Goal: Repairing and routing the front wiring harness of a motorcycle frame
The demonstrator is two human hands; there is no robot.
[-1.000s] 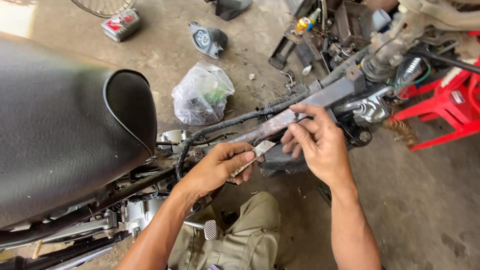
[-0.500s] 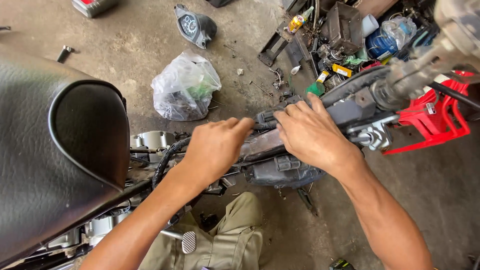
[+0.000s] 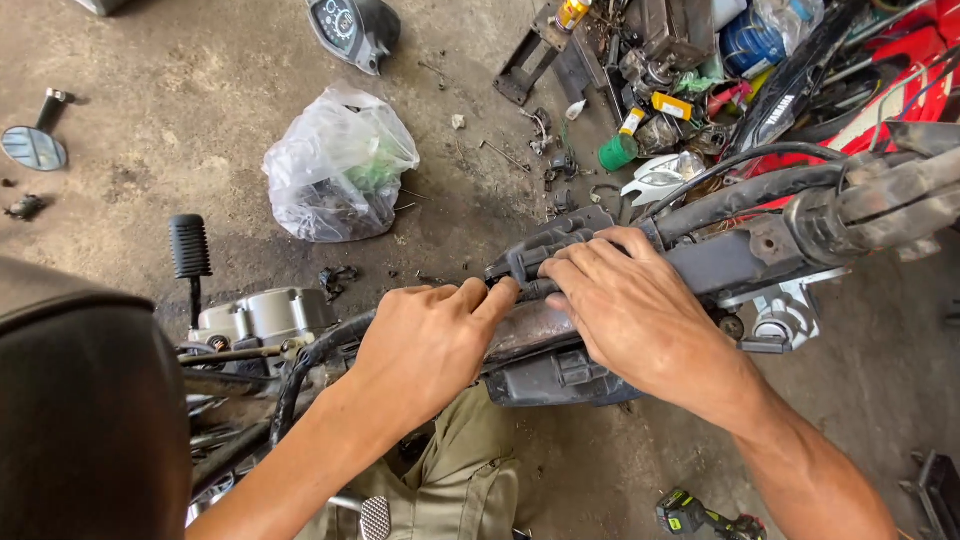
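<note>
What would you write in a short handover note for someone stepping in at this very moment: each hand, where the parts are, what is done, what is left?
Left hand: palm down on the motorcycle frame, fingertips pressing at the black ribbed rubber cover.
Right hand: laid over the same cover from the other side, fingers curled on it.
Parts: the frame runs across the view, stripped of its bodywork; the black seat sits lower left, the engine case below it.
Floor: plastic bag, mirror, speedometer, pile of loose parts.
Done: bodywork is off.
Left: the cover is not visibly seated or freed; I cannot tell which.
</note>
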